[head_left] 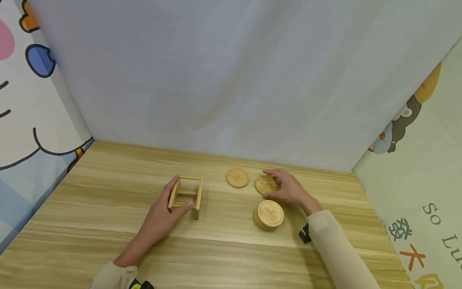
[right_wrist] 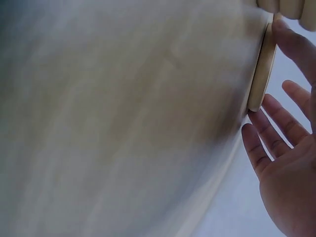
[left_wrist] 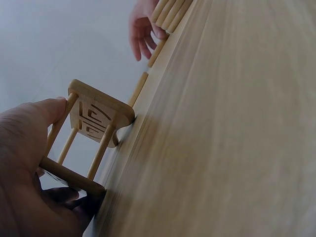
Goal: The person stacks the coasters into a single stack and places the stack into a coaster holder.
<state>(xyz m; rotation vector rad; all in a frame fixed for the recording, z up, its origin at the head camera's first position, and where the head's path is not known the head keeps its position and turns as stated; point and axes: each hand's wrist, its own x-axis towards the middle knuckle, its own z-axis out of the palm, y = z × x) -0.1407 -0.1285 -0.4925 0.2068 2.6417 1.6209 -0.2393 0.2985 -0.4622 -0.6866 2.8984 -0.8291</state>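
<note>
In the head view my left hand [head_left: 162, 214] grips a small wooden coaster holder [head_left: 198, 196] with thin rods between its end pieces. The left wrist view shows the thumb at one rod and cut-out slots in the holder's far panel [left_wrist: 96, 116]. My right hand [head_left: 290, 190] reaches around a round wooden coaster [head_left: 266, 184] lying flat on the table, thumb on the near side, fingers spread beyond the far edge. In the right wrist view the thumb touches this coaster [right_wrist: 262, 69], and fingertips are at its other end. A stack of coasters [head_left: 270, 213] stands just nearer.
Another single coaster [head_left: 237, 178] lies flat between the holder and the right hand. The wood-grain table [head_left: 202, 257] meets a pale cloth backdrop [head_left: 216, 88] at the back. Printed panels stand at the left [head_left: 43, 116] and right [head_left: 415, 168].
</note>
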